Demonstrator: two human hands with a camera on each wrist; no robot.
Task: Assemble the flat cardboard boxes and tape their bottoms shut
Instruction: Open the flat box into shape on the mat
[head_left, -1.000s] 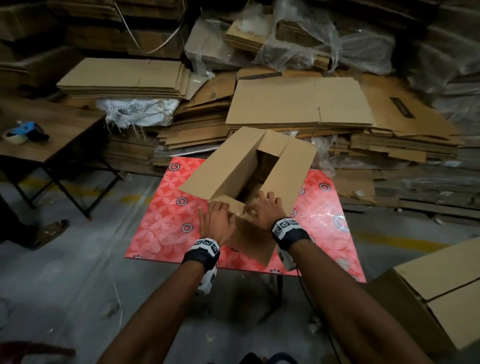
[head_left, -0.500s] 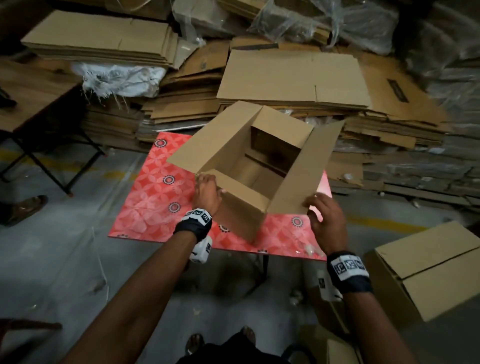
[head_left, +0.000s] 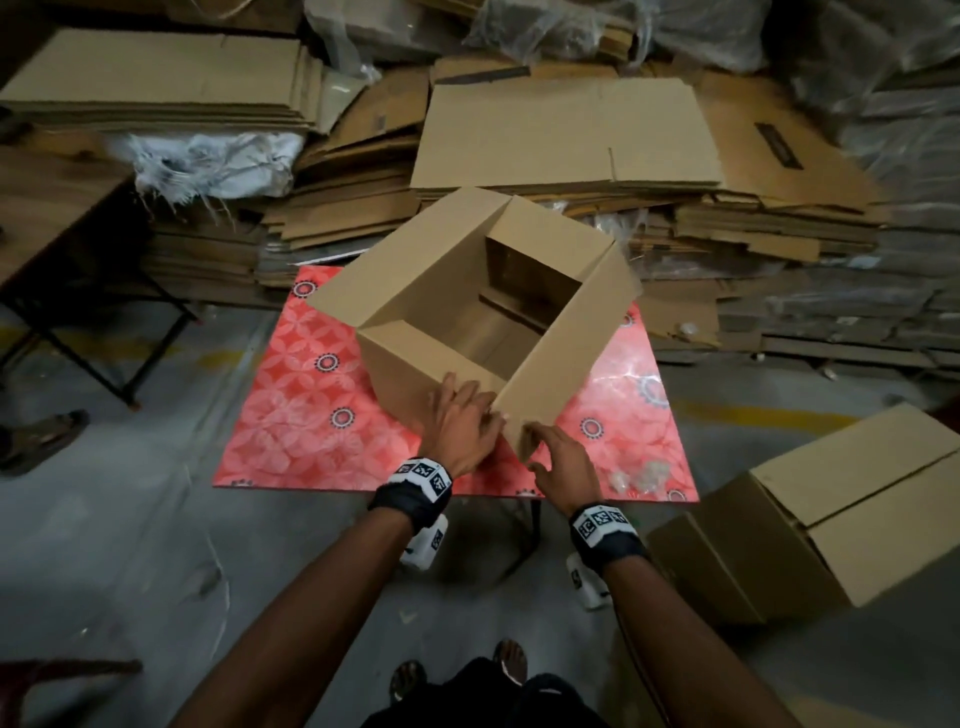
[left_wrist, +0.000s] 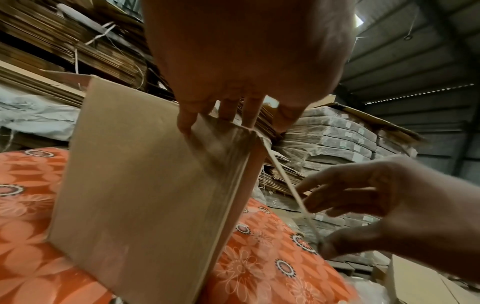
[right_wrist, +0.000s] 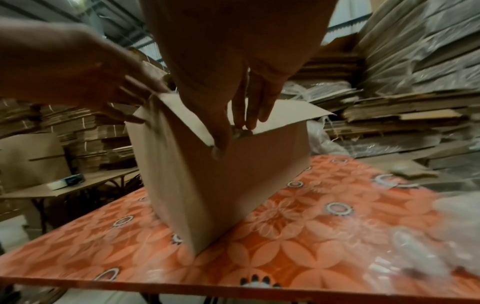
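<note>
An open-topped brown cardboard box (head_left: 410, 280) stands on the red flowered table (head_left: 291, 415), its flaps spread outward. Both hands meet at its near corner. My left hand (head_left: 462, 423) grips the top edge of the near short flap; the left wrist view shows the left hand (left_wrist: 233, 115) with thumb outside and fingers over the edge of the box (left_wrist: 145, 185). My right hand (head_left: 558, 457) pinches the near corner of the right long flap; the right wrist view has the right hand (right_wrist: 233, 131) with thumb under and fingers on top of it. The box's underside is hidden.
An assembled box (head_left: 831, 519) lies on the floor at the right. Stacks of flat cardboard (head_left: 561, 135) fill the back. A wooden table (head_left: 47, 197) stands left, with a tape dispenser (right_wrist: 74, 179) on it. Plastic scraps (head_left: 636, 475) lie on the red table's right corner.
The box has been spread from a narrow shape into a square one. My right hand swung out to the right flap's end, then came back to the near corner beside my left hand.
</note>
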